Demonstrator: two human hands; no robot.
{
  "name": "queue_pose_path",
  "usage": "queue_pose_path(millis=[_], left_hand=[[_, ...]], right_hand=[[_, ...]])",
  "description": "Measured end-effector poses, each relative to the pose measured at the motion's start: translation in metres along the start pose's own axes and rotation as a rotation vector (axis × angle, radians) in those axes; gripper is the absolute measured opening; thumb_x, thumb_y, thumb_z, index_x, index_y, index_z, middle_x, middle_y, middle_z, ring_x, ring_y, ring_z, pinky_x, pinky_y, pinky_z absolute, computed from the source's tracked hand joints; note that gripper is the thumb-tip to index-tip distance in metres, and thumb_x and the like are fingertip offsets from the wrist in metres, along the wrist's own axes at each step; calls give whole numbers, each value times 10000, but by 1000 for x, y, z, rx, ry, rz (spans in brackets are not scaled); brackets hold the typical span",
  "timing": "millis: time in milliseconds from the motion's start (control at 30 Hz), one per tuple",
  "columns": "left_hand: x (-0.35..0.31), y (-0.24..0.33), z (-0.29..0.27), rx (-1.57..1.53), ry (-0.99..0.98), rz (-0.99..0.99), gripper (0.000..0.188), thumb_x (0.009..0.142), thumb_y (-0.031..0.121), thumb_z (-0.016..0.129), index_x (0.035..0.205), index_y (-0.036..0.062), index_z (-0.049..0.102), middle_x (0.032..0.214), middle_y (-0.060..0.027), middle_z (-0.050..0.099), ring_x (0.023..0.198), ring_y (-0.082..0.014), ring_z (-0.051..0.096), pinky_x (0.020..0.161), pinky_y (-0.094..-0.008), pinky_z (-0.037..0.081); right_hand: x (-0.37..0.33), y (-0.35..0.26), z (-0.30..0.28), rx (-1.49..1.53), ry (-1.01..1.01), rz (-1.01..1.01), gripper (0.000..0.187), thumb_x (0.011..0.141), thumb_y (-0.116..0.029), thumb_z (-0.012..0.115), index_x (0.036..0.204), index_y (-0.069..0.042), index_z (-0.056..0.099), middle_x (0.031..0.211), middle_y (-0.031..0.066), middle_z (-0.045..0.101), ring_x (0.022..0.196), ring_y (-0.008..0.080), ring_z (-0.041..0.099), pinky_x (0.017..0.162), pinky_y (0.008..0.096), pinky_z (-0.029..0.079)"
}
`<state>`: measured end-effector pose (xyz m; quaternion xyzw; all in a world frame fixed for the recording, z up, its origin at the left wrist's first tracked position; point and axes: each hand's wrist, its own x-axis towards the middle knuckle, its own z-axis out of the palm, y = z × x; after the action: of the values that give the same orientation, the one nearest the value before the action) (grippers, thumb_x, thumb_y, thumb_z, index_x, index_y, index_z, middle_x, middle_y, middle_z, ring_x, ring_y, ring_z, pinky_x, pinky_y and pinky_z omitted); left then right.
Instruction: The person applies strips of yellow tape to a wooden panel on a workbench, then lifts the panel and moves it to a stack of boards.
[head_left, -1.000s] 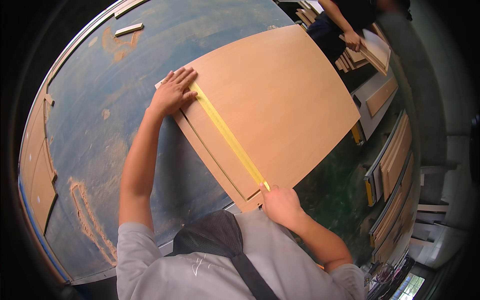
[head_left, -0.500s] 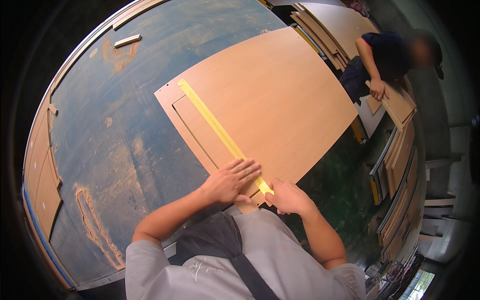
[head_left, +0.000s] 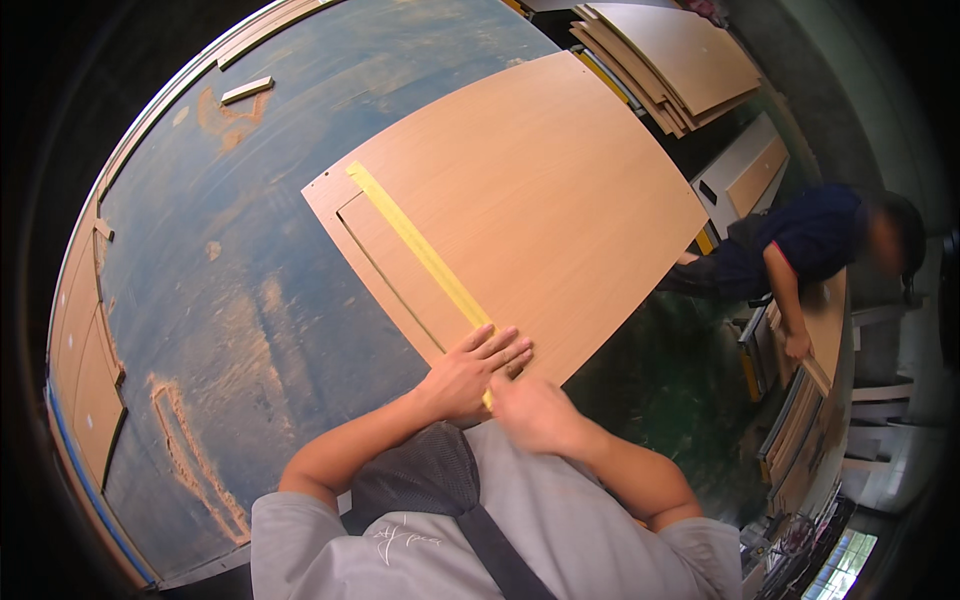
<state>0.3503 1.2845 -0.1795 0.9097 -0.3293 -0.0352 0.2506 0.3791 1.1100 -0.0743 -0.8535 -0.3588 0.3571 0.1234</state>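
Observation:
A large wood-coloured panel (head_left: 540,200) lies at an angle in front of me, its near left corner by my body. Along its left side runs a strip of yellow tape (head_left: 415,240), beside a long narrow slot (head_left: 380,265). My left hand (head_left: 472,372) rests flat across the near part of the tape, fingers stretched out over the panel. Beside it, my right hand (head_left: 540,415) is closed and somewhat smeared by motion. A short yellow end pokes out at its fingers, close to the left thumb; the fingertips are partly hidden.
The panel sits partly on a dusty dark blue table (head_left: 240,300). A small wooden offcut (head_left: 247,90) and board strips (head_left: 85,340) lie there. Panels are stacked (head_left: 690,60) at the far right. Nearer on the right, a co-worker (head_left: 800,250) bends over more boards.
My right hand has moved left, closer to my left hand, and the yellow end has come with it. The co-worker has moved nearer along the right side.

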Motion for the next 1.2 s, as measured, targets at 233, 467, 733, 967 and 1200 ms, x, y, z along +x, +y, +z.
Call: queue_pose_path(millis=[233, 467, 733, 967, 1200], left_hand=[[0, 2, 3, 64, 117, 95, 698, 939, 488, 668, 1549, 185, 512, 1615, 0, 502, 1552, -274, 382, 1295, -543, 254], [-12, -4, -23, -671, 293, -228, 524, 985, 387, 696, 1400, 73, 637, 1357, -121, 675, 1362, -312, 576, 1171, -476, 418], [-11, -9, -46, -921, 488, -609, 332, 879, 231, 863, 1101, 9, 758, 990, -70, 764, 878, -173, 678, 781, -331, 549], [-17, -33, -64, -893, 370, -712, 266, 959, 238, 805, 1029, -7, 726, 852, -41, 732, 799, -112, 646, 710, -314, 525], [-21, -46, -75, -1006, 277, -604, 393, 1037, 344, 703, 1166, -24, 656, 915, -55, 703, 818, -122, 635, 740, -320, 531]], right_hand=[[-22, -43, -43, 232, 145, -63, 263, 992, -167, 648, 1188, -8, 573, 893, 235, 710, 867, 437, 705, 700, 532, 555], [-31, -3, -41, 313, 342, 25, 829, 923, -52, 670, 1636, 0, 249, 1215, 359, 644, 1152, 507, 639, 943, 510, 549], [15, -11, -26, 507, 314, -40, 1002, 869, -13, 684, 1675, -20, 88, 1173, 352, 653, 1044, 538, 657, 904, 541, 545], [27, -8, -1, 431, 492, -203, 960, 864, -12, 691, 1672, -57, 174, 1253, 336, 649, 1083, 528, 657, 919, 544, 549], [20, -8, 1, 514, 443, -89, 898, 865, -14, 703, 1649, -75, 269, 1367, 312, 613, 1132, 513, 652, 932, 532, 560]])
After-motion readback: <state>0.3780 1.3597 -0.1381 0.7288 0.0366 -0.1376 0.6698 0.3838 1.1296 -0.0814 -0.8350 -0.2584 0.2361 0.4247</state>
